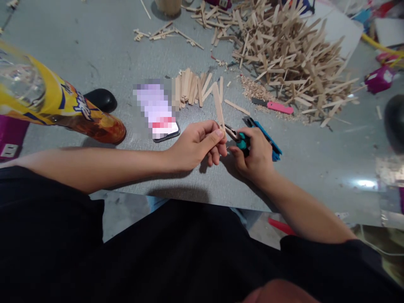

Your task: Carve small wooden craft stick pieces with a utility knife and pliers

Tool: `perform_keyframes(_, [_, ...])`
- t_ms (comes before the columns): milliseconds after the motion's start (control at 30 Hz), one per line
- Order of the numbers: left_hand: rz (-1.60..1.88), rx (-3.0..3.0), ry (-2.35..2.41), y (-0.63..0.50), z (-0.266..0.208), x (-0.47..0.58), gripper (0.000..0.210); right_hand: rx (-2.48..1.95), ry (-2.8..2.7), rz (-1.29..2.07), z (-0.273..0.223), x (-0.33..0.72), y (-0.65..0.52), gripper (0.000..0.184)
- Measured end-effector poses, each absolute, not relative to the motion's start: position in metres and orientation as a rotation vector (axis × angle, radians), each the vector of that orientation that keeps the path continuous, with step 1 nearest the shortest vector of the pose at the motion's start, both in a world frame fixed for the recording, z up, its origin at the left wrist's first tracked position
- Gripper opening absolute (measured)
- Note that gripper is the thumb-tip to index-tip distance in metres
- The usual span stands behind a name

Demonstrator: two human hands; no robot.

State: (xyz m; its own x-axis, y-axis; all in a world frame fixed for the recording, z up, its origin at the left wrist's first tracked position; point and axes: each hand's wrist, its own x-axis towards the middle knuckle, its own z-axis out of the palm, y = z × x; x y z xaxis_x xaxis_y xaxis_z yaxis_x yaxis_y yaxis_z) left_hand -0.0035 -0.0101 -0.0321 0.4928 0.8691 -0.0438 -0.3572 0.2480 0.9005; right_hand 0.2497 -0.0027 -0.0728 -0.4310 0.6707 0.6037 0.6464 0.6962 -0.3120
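Observation:
My left hand (198, 143) pinches a wooden craft stick (217, 103) near its lower end, and the stick points up and away from me. Wrapped in the fingers of my right hand (257, 153) is a pair of pliers (242, 143) with green and black handles. The jaws are beside the stick's lower end; whether they grip it I cannot tell. A blue tool (268, 141), perhaps a cutter, lies on the table just beyond my right hand. Several sticks (189, 88) lie side by side past my left hand, right of a phone (166, 132) with a blurred screen.
A large heap of sticks (290, 54) covers the far right, with wood shavings (257, 88) and a pink-and-black knife-like tool (279, 107) at its near edge. A drink bottle (104, 124) stands at the left by a black rounded object (101, 100). The grey table (104, 50) ends close to my body.

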Motion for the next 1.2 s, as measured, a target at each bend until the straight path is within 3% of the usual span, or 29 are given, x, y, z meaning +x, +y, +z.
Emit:
perform_keyframes(133, [0.947,1.042,0.689,-0.004,-0.033,-0.007,0.051,-1.016,-2.204,0.1,-0.065,0.253,-0.004,0.035])
perform_keyframes(333, [1.275,1.017,0.788,0.017,-0.028,-0.011,0.024,-1.123,-2.258,0.293,-0.057,0.261,-0.007,0.032])
perform_keyframes(500, [1.091,0.883,0.89,0.022,-0.026,-0.007,0.041,-1.147,-2.265,0.47,-0.048,0.262,-0.008,0.027])
perform_keyframes(633, [0.973,0.736,0.832,0.02,-0.024,-0.005,0.039,-1.108,-2.248,0.542,-0.043,0.263,-0.004,0.021])
perform_keyframes(967, [1.196,1.037,1.045,0.011,-0.028,-0.009,0.049,-1.152,-2.289,0.352,-0.043,0.273,0.005,0.02])
perform_keyframes(1200, [1.156,1.072,1.07,0.011,-0.026,-0.011,0.053,-1.189,-2.328,0.382,-0.035,0.278,0.004,0.023])
